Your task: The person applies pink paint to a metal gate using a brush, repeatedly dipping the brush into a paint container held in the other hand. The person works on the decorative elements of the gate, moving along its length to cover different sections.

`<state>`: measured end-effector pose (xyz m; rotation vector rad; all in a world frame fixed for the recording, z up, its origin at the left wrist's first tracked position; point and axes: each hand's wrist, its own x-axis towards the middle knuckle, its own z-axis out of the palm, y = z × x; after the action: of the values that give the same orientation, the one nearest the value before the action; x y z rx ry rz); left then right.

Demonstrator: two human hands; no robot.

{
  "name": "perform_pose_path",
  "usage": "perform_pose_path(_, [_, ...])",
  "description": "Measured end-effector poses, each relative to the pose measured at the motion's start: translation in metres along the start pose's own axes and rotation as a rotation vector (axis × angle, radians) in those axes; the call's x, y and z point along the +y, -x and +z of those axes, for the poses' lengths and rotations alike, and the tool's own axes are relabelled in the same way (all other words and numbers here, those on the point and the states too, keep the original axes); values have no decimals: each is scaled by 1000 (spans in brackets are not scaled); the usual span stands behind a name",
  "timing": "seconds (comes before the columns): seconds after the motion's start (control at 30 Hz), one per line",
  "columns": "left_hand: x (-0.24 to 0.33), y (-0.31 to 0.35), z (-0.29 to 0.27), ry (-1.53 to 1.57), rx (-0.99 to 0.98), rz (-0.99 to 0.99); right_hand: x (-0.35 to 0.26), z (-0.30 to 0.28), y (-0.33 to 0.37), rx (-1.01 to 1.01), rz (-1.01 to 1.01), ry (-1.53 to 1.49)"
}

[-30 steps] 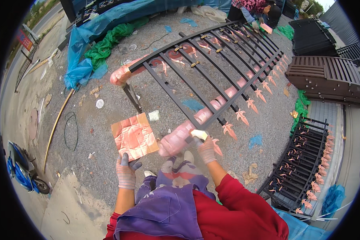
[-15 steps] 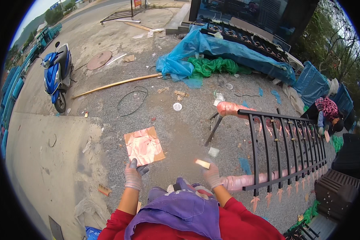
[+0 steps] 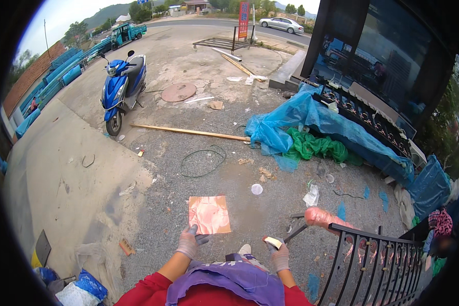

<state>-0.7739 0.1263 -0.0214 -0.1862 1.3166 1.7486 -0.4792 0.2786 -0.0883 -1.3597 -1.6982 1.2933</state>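
My left hand [image 3: 189,240], in a thin pale glove, grips the near-left corner of a square cardboard sheet [image 3: 209,214] coated in shiny, wrinkled copper-pink. My right hand [image 3: 279,256], gloved too, is closed around a small pale-yellow block [image 3: 274,241] with a reddish end; whether it is a sponge or a brush I cannot tell. To the right of that hand stands a black metal railing panel [image 3: 364,270] with copper-coloured ornaments between its bars. Its far end is by a support wrapped in pink film [image 3: 324,218].
Another person [image 3: 438,229] in a checked top bends beside the railing at the right edge. Blue plastic sheeting [image 3: 331,122] and green netting [image 3: 316,145] lie ahead. A wooden strip [image 3: 188,132], a wire loop [image 3: 204,162] and a blue scooter [image 3: 120,89] are farther left.
My view has tilted up and turned, so the railing sits lower right and the road shows. Both hands keep their hold, and the cardboard sheet appears farther right.
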Motion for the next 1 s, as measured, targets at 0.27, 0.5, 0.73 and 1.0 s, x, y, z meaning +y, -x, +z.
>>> perform_pose_path(0.27, [13,-61,155,-117,-86,-2,-23,-69,-139,62,24,85])
perform_pose_path(0.5, [17,-158,229,-139,-147,-137,22,-86,-208,249,92,-200])
perform_pose_path(0.73, [38,-283,346,-276,-218,-163,21,-86,-252,431,248,-221])
perform_pose_path(1.0, [34,-401,485,-538,-458,-268,-10,-111,-291,737,356,-55])
